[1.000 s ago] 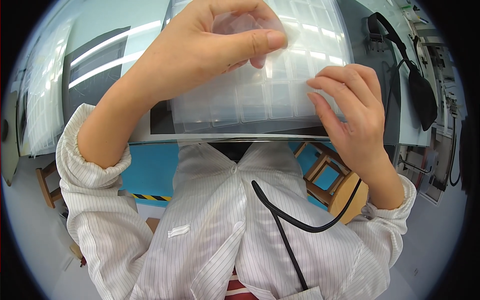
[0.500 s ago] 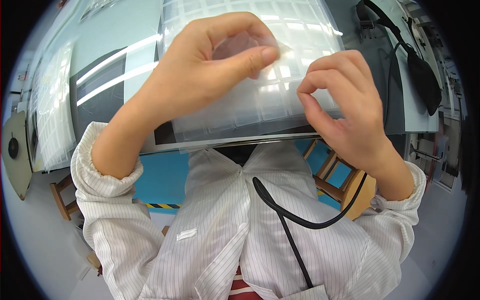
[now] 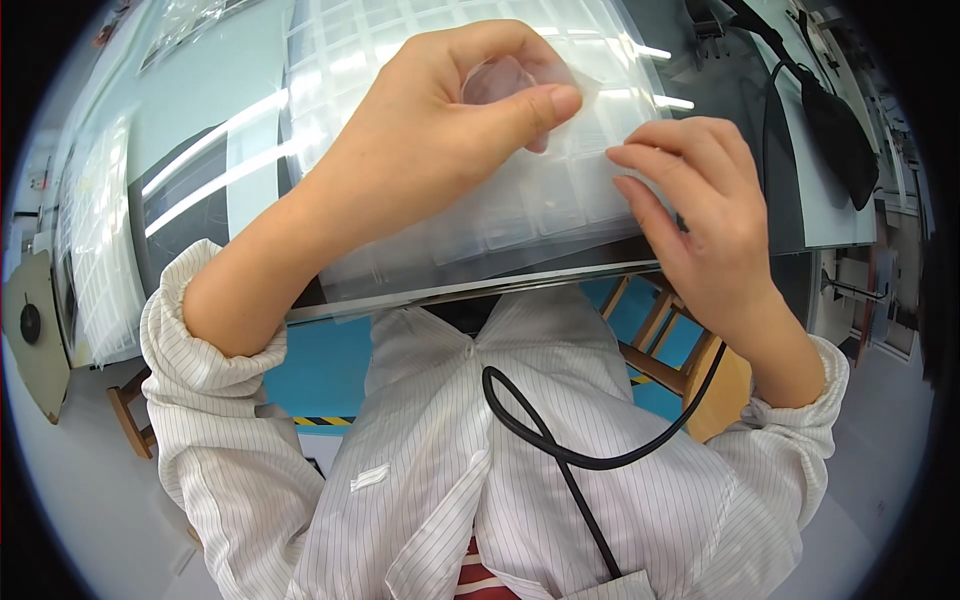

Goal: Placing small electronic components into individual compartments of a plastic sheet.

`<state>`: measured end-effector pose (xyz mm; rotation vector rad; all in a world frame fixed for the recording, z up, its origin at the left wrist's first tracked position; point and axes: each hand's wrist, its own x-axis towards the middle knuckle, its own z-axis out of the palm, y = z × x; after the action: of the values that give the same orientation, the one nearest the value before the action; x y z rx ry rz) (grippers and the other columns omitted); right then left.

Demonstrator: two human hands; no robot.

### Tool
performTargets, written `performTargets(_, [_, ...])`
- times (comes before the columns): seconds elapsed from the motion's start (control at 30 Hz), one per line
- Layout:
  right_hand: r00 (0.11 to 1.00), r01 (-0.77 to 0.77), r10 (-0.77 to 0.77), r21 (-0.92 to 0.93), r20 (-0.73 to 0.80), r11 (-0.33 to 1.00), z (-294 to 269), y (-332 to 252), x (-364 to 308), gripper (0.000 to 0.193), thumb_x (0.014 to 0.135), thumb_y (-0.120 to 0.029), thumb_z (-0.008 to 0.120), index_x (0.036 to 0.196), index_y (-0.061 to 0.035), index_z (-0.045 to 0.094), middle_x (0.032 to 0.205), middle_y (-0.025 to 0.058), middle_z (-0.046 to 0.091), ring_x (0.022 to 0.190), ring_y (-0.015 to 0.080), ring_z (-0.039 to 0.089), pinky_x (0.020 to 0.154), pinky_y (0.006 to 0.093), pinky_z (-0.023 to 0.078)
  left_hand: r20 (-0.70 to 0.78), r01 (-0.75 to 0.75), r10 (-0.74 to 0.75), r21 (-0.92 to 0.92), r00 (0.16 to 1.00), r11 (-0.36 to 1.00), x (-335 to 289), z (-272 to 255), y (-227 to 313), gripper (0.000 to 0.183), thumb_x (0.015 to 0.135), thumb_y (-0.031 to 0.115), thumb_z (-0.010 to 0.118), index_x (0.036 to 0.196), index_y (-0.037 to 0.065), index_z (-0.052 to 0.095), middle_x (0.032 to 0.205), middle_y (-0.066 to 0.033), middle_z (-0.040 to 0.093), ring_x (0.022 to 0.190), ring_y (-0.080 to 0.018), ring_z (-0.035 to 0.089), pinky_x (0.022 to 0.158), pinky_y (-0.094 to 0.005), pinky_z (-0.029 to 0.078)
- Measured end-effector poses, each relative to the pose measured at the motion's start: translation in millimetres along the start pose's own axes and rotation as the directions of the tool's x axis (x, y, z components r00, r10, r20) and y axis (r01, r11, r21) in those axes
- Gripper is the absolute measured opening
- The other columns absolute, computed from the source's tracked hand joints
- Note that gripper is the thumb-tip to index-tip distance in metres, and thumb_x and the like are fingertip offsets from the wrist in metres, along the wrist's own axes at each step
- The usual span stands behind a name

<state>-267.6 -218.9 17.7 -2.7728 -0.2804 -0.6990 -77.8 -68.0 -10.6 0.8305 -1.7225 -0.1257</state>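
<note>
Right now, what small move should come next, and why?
Probably ease the right hand toward the left hand, perhaps to steady the clear plastic: the left hand appears to pinch it alone above the compartmented tray, while the right looks open and empty.

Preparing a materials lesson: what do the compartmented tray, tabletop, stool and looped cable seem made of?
Compartmented tray: probably clear, glossy plastic; translucent, with bright highlights.
Tabletop: perhaps polished glass; sharp light streaks reflect in it.
Stool: apparently smooth wood; tan seat, brown bars.
Looped cable: rubber or plastic sheath, likely; black, smoothly curving.
</note>
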Motion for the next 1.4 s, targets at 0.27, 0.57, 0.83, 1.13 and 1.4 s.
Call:
performTargets(0.27, [0.998, 0.058, -0.057, 0.03, -0.02, 0.998, 3, 7, 5, 0.026, 0.071, 0.005, 0.078, 0.095, -0.0019, 0.07, 0.098, 0.0076, 0.066, 0.093, 0.0279, 0.059, 0.079, 0.0364, 0.05, -0.182, 0.837, -0.844, -0.139, 0.504, 0.529, 2, 7, 43, 0.022, 0.097, 0.027, 0.072, 0.103, 0.006, 0.068, 0.078, 0.0034, 0.062, 0.061, -0.0008, 0.051, 0.05, -0.0165, 0.035])
performTargets(0.57, [0.997, 0.044, -0.041, 0.045, -0.063, 0.998, 9, 5, 9, 0.025, 0.069, 0.004, 0.08, 0.09, -0.0025, 0.068, 0.097, 0.0071, 0.065, 0.093, 0.0275, 0.059, 0.078, 0.0369, 0.05, -0.173, 0.79, -0.797, -0.126, 0.578, 0.6, -1, 5, 41, 0.023, 0.097, 0.028, 0.072, 0.104, 0.006, 0.068, 0.078, 0.0041, 0.061, 0.063, -0.0015, 0.052, 0.052, -0.0171, 0.037])
performTargets(0.83, [0.999, 0.006, 0.002, 0.204, -0.038, 0.979, -18, 3, 23, 0.02, 0.076, 0.01, 0.072, 0.093, -0.0012, 0.068, 0.101, 0.0071, 0.064, 0.092, 0.0206, 0.06, 0.079, 0.0307, 0.046, -0.141, 0.817, -0.838, -0.186, 0.527, 0.545, 10, 10, 42, 0.024, 0.097, 0.028, 0.071, 0.104, 0.005, 0.068, 0.078, 0.0042, 0.061, 0.064, -0.002, 0.052, 0.058, -0.0186, 0.041])
performTargets(1.13, [0.993, -0.113, 0.116, 0.063, -0.037, 0.992, -13, 14, 1, 0.021, 0.081, 0.006, 0.074, 0.1, -0.0018, 0.072, 0.104, 0.0064, 0.066, 0.093, 0.0196, 0.061, 0.081, 0.0321, 0.048, -0.176, 0.805, -0.812, -0.129, 0.557, 0.58, 10, 18, 37, 0.024, 0.096, 0.028, 0.072, 0.101, 0.005, 0.068, 0.074, 0.0031, 0.062, 0.062, -0.001, 0.049, 0.054, -0.0188, 0.036])
performTargets(1.4, [0.999, 0.05, -0.049, -0.081, 0.009, 0.996, -13, 21, 0, 0.022, 0.074, 0.005, 0.077, 0.093, -0.0014, 0.069, 0.096, 0.0072, 0.066, 0.095, 0.0273, 0.06, 0.081, 0.0368, 0.05, -0.191, 0.83, -0.836, -0.134, 0.515, 0.542, 12, 16, 40, 0.024, 0.096, 0.028, 0.073, 0.102, 0.005, 0.069, 0.074, 0.003, 0.061, 0.061, -0.0012, 0.051, 0.051, -0.0163, 0.033])
